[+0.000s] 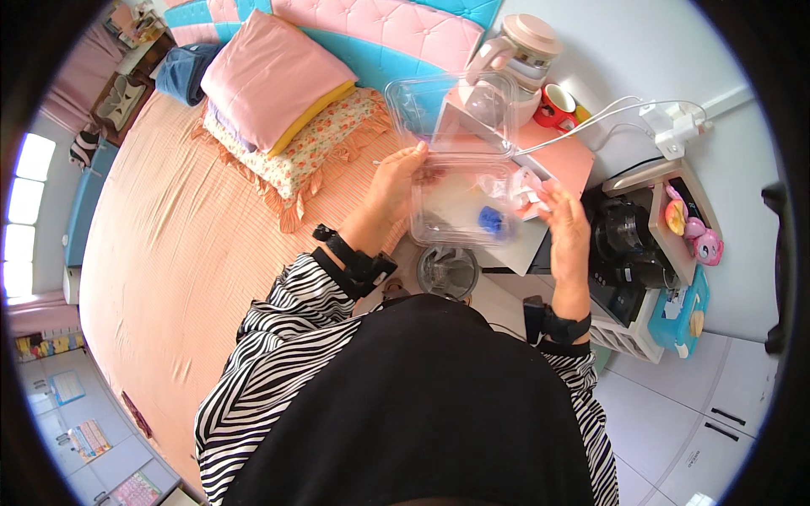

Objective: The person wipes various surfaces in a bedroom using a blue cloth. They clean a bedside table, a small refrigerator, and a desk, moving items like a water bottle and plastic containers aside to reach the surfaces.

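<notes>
My left hand grips the left side of a clear plastic hinged container, its thumb at the hinge and its lid swung up at the far side. A small crumpled blue thing shows in the container's near right corner; its kind is unclear. My right hand is at the container's right side, fingers closed on a crumpled white and pink tissue or wrapper. Below the container a clear round bin stands on the floor, partly hidden by my body.
Behind the container is a pink bedside table bearing a kettle and a red mug. White cables run to a wall plug. A bed with stacked pillows fills the left; dark appliances stand right.
</notes>
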`<control>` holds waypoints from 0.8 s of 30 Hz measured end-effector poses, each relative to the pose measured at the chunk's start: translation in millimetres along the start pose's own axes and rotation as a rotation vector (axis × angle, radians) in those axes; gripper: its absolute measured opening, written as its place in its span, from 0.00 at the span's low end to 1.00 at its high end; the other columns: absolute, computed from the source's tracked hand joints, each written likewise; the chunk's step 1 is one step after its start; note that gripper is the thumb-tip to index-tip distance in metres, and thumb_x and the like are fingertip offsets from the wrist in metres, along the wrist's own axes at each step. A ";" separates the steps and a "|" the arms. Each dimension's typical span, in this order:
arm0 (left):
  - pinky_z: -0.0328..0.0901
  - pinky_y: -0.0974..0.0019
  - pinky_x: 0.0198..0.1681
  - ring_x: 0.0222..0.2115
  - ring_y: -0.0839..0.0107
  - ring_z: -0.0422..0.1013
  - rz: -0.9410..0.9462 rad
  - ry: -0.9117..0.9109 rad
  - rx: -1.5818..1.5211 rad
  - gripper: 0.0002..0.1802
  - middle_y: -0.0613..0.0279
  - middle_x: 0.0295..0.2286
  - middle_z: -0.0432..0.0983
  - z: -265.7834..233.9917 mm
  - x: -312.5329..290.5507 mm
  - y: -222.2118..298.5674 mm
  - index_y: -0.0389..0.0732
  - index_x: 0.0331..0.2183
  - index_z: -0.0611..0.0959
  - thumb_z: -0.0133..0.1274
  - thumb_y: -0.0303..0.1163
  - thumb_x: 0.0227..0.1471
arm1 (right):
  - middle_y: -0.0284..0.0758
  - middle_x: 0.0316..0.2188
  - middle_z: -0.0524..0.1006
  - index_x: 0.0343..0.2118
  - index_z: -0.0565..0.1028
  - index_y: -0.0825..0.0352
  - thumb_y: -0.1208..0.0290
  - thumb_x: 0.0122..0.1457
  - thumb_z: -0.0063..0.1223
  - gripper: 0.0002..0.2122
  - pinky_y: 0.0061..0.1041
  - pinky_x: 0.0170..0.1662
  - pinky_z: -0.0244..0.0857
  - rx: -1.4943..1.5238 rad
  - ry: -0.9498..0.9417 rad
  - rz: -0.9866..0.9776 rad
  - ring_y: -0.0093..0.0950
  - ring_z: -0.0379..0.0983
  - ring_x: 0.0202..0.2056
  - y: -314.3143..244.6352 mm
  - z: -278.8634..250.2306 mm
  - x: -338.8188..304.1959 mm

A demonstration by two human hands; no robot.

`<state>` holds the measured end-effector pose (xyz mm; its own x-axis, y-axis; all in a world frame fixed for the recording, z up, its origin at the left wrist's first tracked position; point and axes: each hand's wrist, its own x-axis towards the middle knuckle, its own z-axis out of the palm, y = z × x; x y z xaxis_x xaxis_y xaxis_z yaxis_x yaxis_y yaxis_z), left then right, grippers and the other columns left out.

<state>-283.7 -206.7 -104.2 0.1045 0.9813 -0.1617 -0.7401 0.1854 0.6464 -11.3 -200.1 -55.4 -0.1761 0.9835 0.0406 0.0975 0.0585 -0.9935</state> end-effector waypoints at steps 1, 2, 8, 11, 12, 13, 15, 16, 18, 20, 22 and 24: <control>0.66 0.63 0.40 0.35 0.66 0.70 0.017 0.046 0.076 0.20 0.53 0.36 0.74 -0.4 -5.1 0.4 0.32 0.40 0.75 0.40 0.39 0.59 | 0.41 0.53 0.64 0.55 0.60 0.70 0.54 0.61 0.42 0.26 0.27 0.49 0.59 0.073 -0.068 -0.024 0.30 0.63 0.51 3.5 11.3 -5.6; 0.66 0.63 0.40 0.35 0.66 0.70 0.038 0.052 0.068 0.20 0.53 0.36 0.74 0.0 -9.6 0.5 0.31 0.40 0.74 0.40 0.40 0.59 | 0.41 0.54 0.62 0.57 0.56 0.70 0.53 0.60 0.42 0.28 0.28 0.50 0.59 0.130 -0.095 0.005 0.31 0.62 0.52 5.4 21.6 -10.8; 0.65 0.62 0.39 0.35 0.65 0.70 0.092 0.052 0.096 0.20 0.55 0.36 0.74 8.0 -47.8 -6.1 0.33 0.40 0.75 0.40 0.41 0.59 | 0.43 0.49 0.65 0.58 0.55 0.68 0.62 0.57 0.51 0.29 0.26 0.44 0.63 0.106 -0.264 0.021 0.31 0.66 0.47 -20.3 56.8 -18.4; 0.65 0.61 0.36 0.31 0.63 0.72 0.051 0.187 0.689 0.19 0.53 0.29 0.76 15.3 -71.0 -6.2 0.38 0.33 0.79 0.41 0.43 0.57 | 0.41 0.43 0.69 0.56 0.60 0.66 0.68 0.57 0.50 0.24 0.25 0.39 0.65 -0.095 -0.350 0.088 0.29 0.70 0.40 -38.1 52.6 -19.6; 0.66 0.60 0.35 0.30 0.60 0.73 0.016 0.213 1.144 0.18 0.51 0.27 0.76 15.8 -83.3 -0.3 0.39 0.31 0.80 0.43 0.44 0.56 | 0.40 0.42 0.71 0.54 0.62 0.66 0.70 0.56 0.50 0.22 0.24 0.38 0.66 -0.227 -0.369 0.064 0.27 0.71 0.37 -43.5 47.1 -20.1; 0.66 0.59 0.34 0.29 0.58 0.73 -0.047 0.239 1.604 0.18 0.49 0.25 0.76 17.1 -92.5 3.7 0.40 0.28 0.80 0.45 0.44 0.54 | 0.39 0.40 0.72 0.53 0.63 0.66 0.73 0.56 0.49 0.21 0.24 0.36 0.66 -0.348 -0.390 0.032 0.26 0.72 0.34 -46.3 43.5 -20.3; 0.65 0.56 0.32 0.27 0.54 0.72 0.137 0.054 1.700 0.17 0.45 0.22 0.74 36.1 -114.4 1.1 0.40 0.24 0.80 0.48 0.44 0.50 | 0.38 0.39 0.72 0.51 0.66 0.66 0.75 0.53 0.49 0.20 0.24 0.35 0.65 -0.669 -0.427 -0.136 0.25 0.70 0.32 -51.5 32.4 -23.0; 0.65 0.54 0.32 0.26 0.52 0.72 0.205 -0.043 1.756 0.17 0.43 0.20 0.73 46.4 -123.7 0.3 0.40 0.22 0.80 0.50 0.44 0.48 | 0.38 0.39 0.72 0.50 0.67 0.66 0.76 0.52 0.49 0.19 0.24 0.35 0.65 -0.813 -0.432 -0.192 0.24 0.70 0.30 -52.1 28.4 -25.8; 0.66 0.58 0.35 0.32 0.55 0.70 0.701 -0.151 1.652 0.08 0.53 0.27 0.75 76.0 -126.7 -8.7 0.38 0.27 0.80 0.54 0.32 0.44 | 0.46 0.35 0.72 0.43 0.69 0.67 0.75 0.48 0.51 0.16 0.34 0.40 0.64 -0.806 -0.457 -0.329 0.44 0.69 0.37 -50.7 23.2 -36.7; 0.65 0.58 0.37 0.35 0.58 0.70 1.111 -0.206 1.717 0.08 0.58 0.28 0.75 101.3 -114.2 -13.6 0.40 0.29 0.80 0.54 0.30 0.42 | 0.47 0.35 0.72 0.40 0.71 0.68 0.74 0.49 0.51 0.13 0.37 0.41 0.64 -0.883 -0.479 -0.349 0.45 0.69 0.38 -50.9 17.4 -46.6; 0.64 0.59 0.39 0.37 0.60 0.69 1.316 -0.270 1.848 0.10 0.62 0.30 0.75 116.5 -97.8 -17.6 0.41 0.31 0.80 0.54 0.30 0.40 | 0.48 0.34 0.72 0.38 0.72 0.69 0.73 0.49 0.51 0.12 0.38 0.41 0.63 -0.884 -0.475 -0.412 0.46 0.69 0.38 -50.0 13.0 -56.9; 0.64 0.59 0.40 0.36 0.60 0.70 0.984 -0.332 1.984 0.10 0.61 0.30 0.74 118.5 -93.2 -26.6 0.41 0.31 0.80 0.53 0.30 0.41 | 0.48 0.35 0.72 0.38 0.72 0.68 0.73 0.49 0.51 0.12 0.38 0.41 0.63 -0.878 -0.497 -0.387 0.46 0.69 0.38 -50.8 4.4 -65.3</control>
<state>-195.0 -296.9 -18.0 0.4668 0.7027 0.5369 0.7658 -0.6248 0.1520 -9.0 -268.1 -8.0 -0.7042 0.7040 0.0920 0.5828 0.6472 -0.4915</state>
